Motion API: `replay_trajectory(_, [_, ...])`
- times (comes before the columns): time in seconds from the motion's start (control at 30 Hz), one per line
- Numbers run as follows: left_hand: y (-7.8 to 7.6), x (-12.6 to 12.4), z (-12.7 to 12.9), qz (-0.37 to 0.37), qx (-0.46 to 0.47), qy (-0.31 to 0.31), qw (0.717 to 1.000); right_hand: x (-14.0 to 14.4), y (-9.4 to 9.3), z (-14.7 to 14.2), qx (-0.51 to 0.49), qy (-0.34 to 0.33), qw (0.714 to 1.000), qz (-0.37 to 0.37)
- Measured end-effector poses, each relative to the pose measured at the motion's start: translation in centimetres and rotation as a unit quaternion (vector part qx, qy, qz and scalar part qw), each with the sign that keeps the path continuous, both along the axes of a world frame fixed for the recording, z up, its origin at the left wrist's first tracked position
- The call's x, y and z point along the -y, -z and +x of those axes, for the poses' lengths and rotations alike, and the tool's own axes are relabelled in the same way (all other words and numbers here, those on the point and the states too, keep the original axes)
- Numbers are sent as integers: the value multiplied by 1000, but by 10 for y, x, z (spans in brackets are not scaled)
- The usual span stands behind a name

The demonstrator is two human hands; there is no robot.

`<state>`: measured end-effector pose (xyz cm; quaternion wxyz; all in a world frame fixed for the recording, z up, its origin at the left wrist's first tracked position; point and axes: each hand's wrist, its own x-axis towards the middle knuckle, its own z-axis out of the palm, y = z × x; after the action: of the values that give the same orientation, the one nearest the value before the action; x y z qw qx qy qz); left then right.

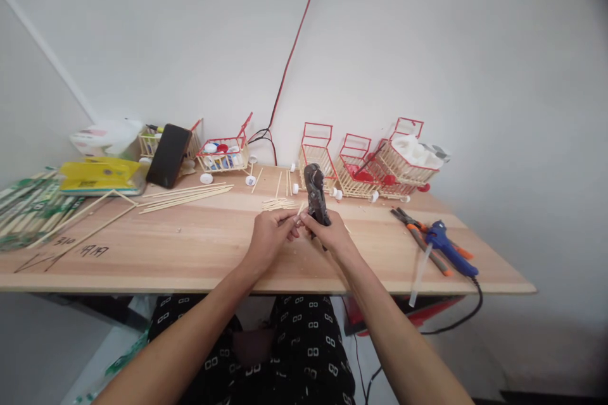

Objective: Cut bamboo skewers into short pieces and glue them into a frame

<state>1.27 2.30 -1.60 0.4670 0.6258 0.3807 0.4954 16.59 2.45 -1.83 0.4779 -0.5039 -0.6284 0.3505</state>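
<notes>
My right hand [332, 233] is wrapped round a black pliers-like cutting tool [315, 190], its dark head pointing up and away from me. Close beside it, my left hand [270, 237] is closed in a pinch on a short thin wooden stick [301, 208]. The fingertips of both hands meet near the stick, just left of the tool. Just beyond my left hand lies a small pile of short cut sticks [278, 204], with a few more upright-looking pieces [279, 183] behind it.
Miniature stick shopping carts [223, 155] with red rims line the wall. A blue glue gun [449, 247] and orange-handled pliers [418, 234] lie right. Long sticks [185, 196], a phone [170, 155], a yellow packet [102, 176] and bagged sticks [33, 209] are left.
</notes>
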Motion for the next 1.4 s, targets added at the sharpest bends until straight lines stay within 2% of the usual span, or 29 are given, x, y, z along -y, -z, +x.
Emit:
replay_trajectory(0.13, [0, -3, 0, -32, 38, 17, 999, 0, -1, 0, -7, 9, 1000, -1])
replay_trajectory(0.47, [5, -5, -3, -82, 95, 109, 986, -9, 13, 2, -120, 44, 990, -66])
replay_trajectory(0.57, [5, -2, -7, -56, 37, 77, 995, -8, 11, 5, -119, 44, 990, -70])
replay_trajectory(0.7, [0, 5, -8, 23, -79, 10, 997, -2, 8, 6, -90, 9, 995, -53])
replay_trajectory(0.87, [-1, 9, -6, 73, -122, -4, 990, 1, 6, 6, -31, 21, 998, -44])
replay_trajectory(0.97, [-1, 8, -6, 64, -115, -3, 991, 2, 4, 5, -25, 35, 999, -33])
replay_trajectory(1.13, [3, 6, -2, -8, -63, 49, 997, 7, 1, 0, -15, 51, 999, -4])
replay_trajectory(1.23, [5, 2, -4, -35, -58, 55, 996, 8, 0, -3, 13, 58, 998, 15])
replay_trajectory(1.33, [-2, -10, -16, -2, -130, 14, 991, 1, -5, 4, 20, 83, 996, 41])
replay_trajectory(1.4, [-10, -22, -27, 62, -232, -60, 969, -9, -11, 15, -7, 115, 992, 57])
